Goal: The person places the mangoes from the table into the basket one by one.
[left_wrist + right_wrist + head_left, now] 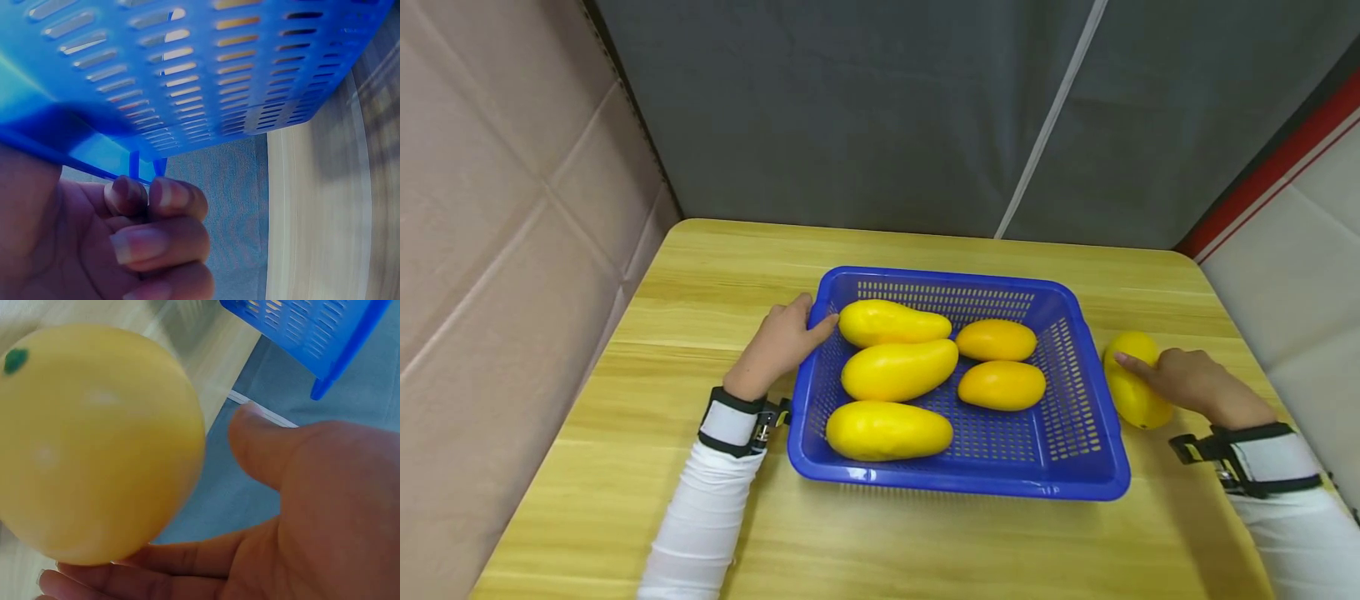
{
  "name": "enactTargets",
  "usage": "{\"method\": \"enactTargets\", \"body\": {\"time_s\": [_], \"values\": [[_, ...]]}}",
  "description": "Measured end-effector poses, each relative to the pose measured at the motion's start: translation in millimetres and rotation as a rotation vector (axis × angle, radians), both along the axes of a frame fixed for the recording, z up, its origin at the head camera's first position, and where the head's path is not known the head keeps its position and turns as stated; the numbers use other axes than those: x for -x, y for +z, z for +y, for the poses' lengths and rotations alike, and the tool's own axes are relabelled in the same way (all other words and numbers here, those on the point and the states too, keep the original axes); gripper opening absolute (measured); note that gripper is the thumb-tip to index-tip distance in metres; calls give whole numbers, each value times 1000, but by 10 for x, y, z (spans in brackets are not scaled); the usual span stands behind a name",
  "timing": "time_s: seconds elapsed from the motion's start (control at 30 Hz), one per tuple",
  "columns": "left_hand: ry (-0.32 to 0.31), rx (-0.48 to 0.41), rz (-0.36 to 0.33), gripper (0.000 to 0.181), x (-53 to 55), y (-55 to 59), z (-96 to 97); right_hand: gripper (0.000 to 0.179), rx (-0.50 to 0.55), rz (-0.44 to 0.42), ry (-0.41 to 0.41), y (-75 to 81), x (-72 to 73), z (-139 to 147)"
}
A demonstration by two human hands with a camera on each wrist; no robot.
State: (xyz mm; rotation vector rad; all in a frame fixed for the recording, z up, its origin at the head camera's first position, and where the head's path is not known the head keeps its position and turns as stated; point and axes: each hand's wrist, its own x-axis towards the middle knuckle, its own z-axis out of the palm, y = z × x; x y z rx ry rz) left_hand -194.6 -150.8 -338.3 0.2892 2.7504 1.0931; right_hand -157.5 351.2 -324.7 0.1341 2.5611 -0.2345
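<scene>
A blue plastic basket [962,486] with slotted walls stands on the wooden table. My left hand [785,343] grips its left rim, thumb over the top edge; the left wrist view shows the fingers [178,240] curled beneath the rim. Three large yellow papayas [891,431] lie at the basket's left, with two smaller orange-yellow mangoes [1002,386] beside them. Outside the right wall, my right hand [1206,385] is at another yellow papaya [1138,396]. In the right wrist view its extended fingers touch the papaya's side, while the thumb stands apart from it.
The light wooden table [700,275] ends at a dark grey curtain [850,125] behind. A beige padded panel [497,208] borders the left side, and a white surface with a red band [1285,167] the right.
</scene>
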Motion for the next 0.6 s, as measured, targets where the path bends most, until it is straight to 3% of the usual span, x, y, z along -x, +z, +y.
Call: {"method": "enactTargets", "body": {"time_s": [0.6], "values": [[-7,0,-14,45,-4,15,5,69,61,48,-45,-90,-1,-24]]}}
